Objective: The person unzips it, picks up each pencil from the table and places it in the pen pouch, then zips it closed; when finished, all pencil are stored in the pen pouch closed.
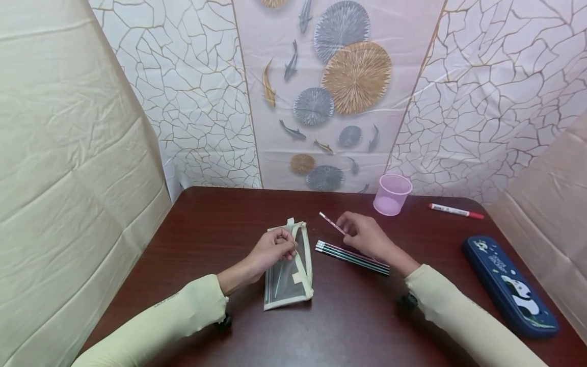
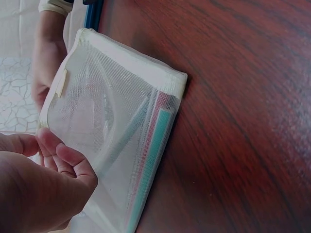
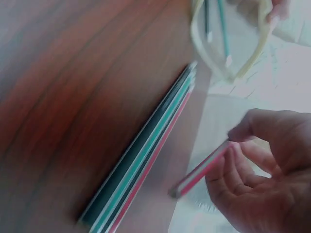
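Observation:
My left hand [image 1: 274, 248] pinches the cream edge of a see-through mesh zip pouch [image 1: 283, 283], which stands partly open along its zipped side. Inside, green and red pencils [image 2: 153, 150] show through the mesh. To the right, my right hand [image 1: 367, 236] holds a red-and-white striped pencil [image 3: 203, 167] between thumb and fingers, raised off the table. Its white end points toward the pouch in the head view. Just below that hand, several striped pencils [image 1: 350, 259] in green, dark and red lie side by side on the table.
A pink cup [image 1: 392, 195] stands at the table's back right, with a red-capped white marker [image 1: 456, 211] lying farther right. A dark blue panda pencil case [image 1: 509, 288] lies near the right edge. The dark wooden table [image 1: 220, 214] meets a patterned cloth behind.

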Tool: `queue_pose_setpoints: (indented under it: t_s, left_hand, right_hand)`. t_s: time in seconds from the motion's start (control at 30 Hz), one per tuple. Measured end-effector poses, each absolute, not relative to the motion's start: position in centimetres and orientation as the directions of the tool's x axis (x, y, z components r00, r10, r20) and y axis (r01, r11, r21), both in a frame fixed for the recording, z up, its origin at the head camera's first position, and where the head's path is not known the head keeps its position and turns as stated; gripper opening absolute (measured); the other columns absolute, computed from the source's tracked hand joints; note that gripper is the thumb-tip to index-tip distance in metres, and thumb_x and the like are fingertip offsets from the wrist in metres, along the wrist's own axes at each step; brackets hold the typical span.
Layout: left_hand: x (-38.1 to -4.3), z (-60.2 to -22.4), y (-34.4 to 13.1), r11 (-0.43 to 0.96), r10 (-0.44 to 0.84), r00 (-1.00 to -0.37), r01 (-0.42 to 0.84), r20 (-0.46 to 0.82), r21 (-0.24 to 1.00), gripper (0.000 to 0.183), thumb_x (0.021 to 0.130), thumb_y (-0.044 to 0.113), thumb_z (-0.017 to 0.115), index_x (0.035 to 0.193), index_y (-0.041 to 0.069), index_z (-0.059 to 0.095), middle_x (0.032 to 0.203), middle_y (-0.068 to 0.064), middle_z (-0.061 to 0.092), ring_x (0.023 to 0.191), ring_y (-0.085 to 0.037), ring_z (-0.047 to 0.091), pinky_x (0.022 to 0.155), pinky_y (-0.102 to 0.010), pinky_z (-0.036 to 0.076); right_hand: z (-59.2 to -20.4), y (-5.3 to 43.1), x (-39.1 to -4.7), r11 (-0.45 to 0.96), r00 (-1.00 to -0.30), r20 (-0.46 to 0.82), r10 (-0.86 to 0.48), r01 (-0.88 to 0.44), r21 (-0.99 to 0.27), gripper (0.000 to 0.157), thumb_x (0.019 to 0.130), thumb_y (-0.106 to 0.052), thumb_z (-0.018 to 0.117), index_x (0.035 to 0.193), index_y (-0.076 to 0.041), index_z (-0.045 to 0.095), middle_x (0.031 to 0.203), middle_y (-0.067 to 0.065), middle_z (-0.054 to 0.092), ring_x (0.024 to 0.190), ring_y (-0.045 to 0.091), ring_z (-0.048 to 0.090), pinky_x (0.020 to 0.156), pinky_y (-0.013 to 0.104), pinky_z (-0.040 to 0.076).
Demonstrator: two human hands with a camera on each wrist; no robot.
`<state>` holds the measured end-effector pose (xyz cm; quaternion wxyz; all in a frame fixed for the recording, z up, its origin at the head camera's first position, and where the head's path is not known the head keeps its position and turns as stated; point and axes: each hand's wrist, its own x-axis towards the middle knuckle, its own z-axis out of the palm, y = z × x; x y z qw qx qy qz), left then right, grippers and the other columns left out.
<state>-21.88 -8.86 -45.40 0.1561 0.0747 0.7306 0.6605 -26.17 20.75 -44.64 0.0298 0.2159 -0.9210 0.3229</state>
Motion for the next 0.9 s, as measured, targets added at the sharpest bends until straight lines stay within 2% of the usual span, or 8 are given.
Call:
queue_pose_setpoints:
  t_s: [0.17,0.27,0.37,0.43,0.6,0.73,0.9]
  left_hand:
    - [-21.9,-45.5,-8.7,0.113,0.316,-0.940,-0.100,-0.132,0.988,0.005,0.099,0.008,0.063,0.103,0.005,0.060,0.093,-0.007,0.075,0.077,-0.009,0.066,0.074,-0.024,0.057]
    - [-21.9,-45.4,-8.6,0.109,0.313,-0.940,-0.104,-0.134,0.989,0.005,0.099,0.008,0.063,0.102,0.006,0.060,0.097,-0.012,0.075,0.076,-0.009,0.066,0.074,-0.024,0.058]
    - [-21.9,-45.4,-8.5,0.107,0.310,-0.941,-0.105,-0.134,0.989,0.005,0.098,0.007,0.063,0.102,0.006,0.060,0.096,-0.012,0.075,0.076,-0.009,0.066,0.074,-0.024,0.058]
    - [-21.9,-45.4,-8.4,0.107,0.312,-0.941,-0.103,-0.132,0.989,0.004,0.098,0.007,0.063,0.101,0.006,0.060,0.092,-0.008,0.074,0.076,-0.009,0.066,0.073,-0.024,0.058]
    - [-21.9,-45.6,-8.3,0.103,0.325,-0.937,-0.102,-0.130,0.989,0.005,0.098,0.006,0.062,0.102,0.005,0.060,0.085,0.000,0.072,0.076,-0.009,0.066,0.073,-0.024,0.058]
    - [-22.0,-45.7,-8.2,0.103,0.323,-0.937,-0.105,-0.133,0.989,0.006,0.098,0.005,0.062,0.102,0.003,0.059,0.083,0.001,0.070,0.075,-0.009,0.066,0.072,-0.024,0.057]
    - [-21.9,-45.7,-8.1,0.108,0.321,-0.937,-0.106,-0.135,0.989,0.005,0.097,0.006,0.062,0.102,0.004,0.059,0.082,0.001,0.069,0.074,-0.010,0.065,0.072,-0.025,0.057]
  right_hand:
    - [-43.8,18.9,-25.4,0.595,-0.921,0.245,-0.302,-0.383,-0.706,0.035,0.082,0.003,0.073,0.114,-0.008,0.065,0.094,0.008,0.068,0.083,0.015,0.065,0.079,0.026,0.054]
    - [-43.6,18.0,-25.0,0.453,-0.928,0.243,-0.283,-0.353,-0.819,0.036,0.085,0.008,0.069,0.118,-0.002,0.060,0.097,0.015,0.065,0.084,0.015,0.063,0.075,0.025,0.057]
    - [-43.6,17.2,-24.6,0.253,-0.940,0.185,-0.287,-0.261,-0.932,0.036,0.088,0.012,0.064,0.122,0.006,0.051,0.100,0.017,0.061,0.083,0.012,0.061,0.069,0.027,0.059]
    - [-43.7,16.6,-24.2,0.131,-0.947,0.132,-0.294,-0.177,-0.976,0.036,0.090,0.012,0.062,0.123,0.007,0.047,0.102,0.014,0.059,0.081,0.009,0.060,0.066,0.027,0.059]
    - [-44.5,15.1,-23.4,-0.070,-0.949,0.039,-0.314,-0.018,-0.997,0.034,0.092,0.011,0.059,0.122,0.002,0.045,0.105,0.004,0.059,0.086,0.011,0.064,0.075,0.030,0.062]
    - [-45.5,13.8,-23.0,-0.155,-0.941,0.011,-0.338,0.044,-0.987,0.032,0.093,0.011,0.057,0.121,0.001,0.045,0.111,0.006,0.061,0.094,0.019,0.067,0.083,0.039,0.065]
    - [-46.3,12.7,-22.6,-0.122,-0.961,-0.044,-0.272,0.080,-0.989,0.035,0.093,0.010,0.058,0.123,0.004,0.044,0.114,0.017,0.062,0.094,0.022,0.068,0.085,0.043,0.064]
